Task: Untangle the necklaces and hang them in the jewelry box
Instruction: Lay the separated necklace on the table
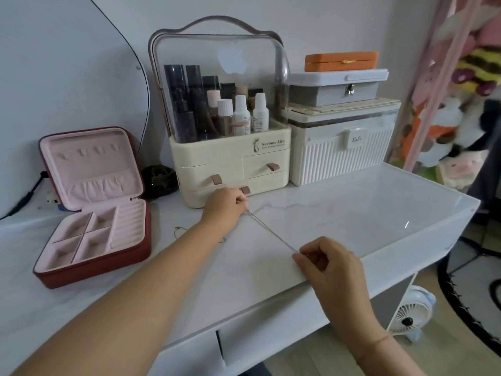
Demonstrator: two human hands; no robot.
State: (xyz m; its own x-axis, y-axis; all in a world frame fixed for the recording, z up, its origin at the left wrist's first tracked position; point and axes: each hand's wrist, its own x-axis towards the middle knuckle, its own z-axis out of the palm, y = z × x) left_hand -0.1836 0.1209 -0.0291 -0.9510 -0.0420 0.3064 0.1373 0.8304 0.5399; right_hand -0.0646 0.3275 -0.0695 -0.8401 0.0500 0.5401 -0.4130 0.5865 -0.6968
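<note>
A thin silver necklace chain (272,231) is stretched taut just above the white tabletop between my two hands. My left hand (225,206) pinches its far end, close to the cream cosmetic organizer. My right hand (325,260) pinches the near end by the table's front edge. A second, gold-coloured necklace (177,230) lies loose on the table, partly hidden under my left forearm. The red jewelry box (89,270) stands open at the left, with a pink lining, small hooks in its raised lid and divided compartments in its base.
A cream cosmetic organizer (230,158) with bottles and drawers stands at the back centre. To its right is a white ribbed case (341,156) stacked with a grey box and an orange case. A dark round object (160,180) sits behind the jewelry box. A small fan (406,318) stands on the floor.
</note>
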